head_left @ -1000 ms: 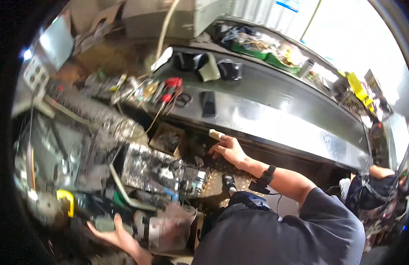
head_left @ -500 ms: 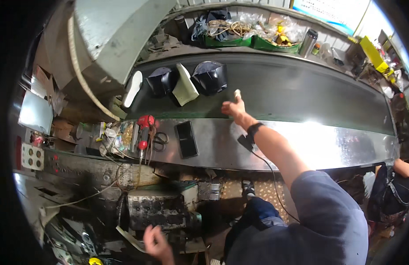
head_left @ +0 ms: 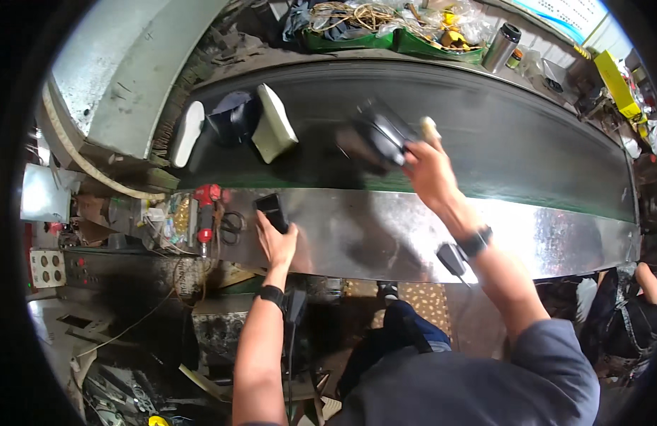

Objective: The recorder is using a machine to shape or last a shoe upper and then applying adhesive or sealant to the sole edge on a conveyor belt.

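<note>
My right hand point(head_left: 433, 174), its thumb raised in a pale cover, grips one end of a glossy black shoe-like piece point(head_left: 385, 133) above the dark belt point(head_left: 513, 135); motion blurs the piece. My left hand point(head_left: 277, 245) reaches over the metal ledge point(head_left: 343, 231). Its thumb and fingers close round the sides of a black smartphone point(head_left: 272, 210), whose lower part they cover. At the belt's left end are a white sole-shaped piece point(head_left: 188, 135), a second black shoe-like piece point(head_left: 232, 117) and a cream wedge-shaped piece point(head_left: 275, 124).
A red power driver point(head_left: 206, 211) and black-handled scissors point(head_left: 232, 226) lie on the ledge's left end. Green trays point(head_left: 350, 42) of cords and plastic and a steel flask point(head_left: 502, 48) stand behind the belt. A grey machine housing point(head_left: 129, 78) rises at left. Another person's arm point(head_left: 652, 284) shows far right.
My right hand has taken hold of the nearer black piece and lifted it off its place beside the cream wedge. My left hand has come up from below to the smartphone. The view has shifted.
</note>
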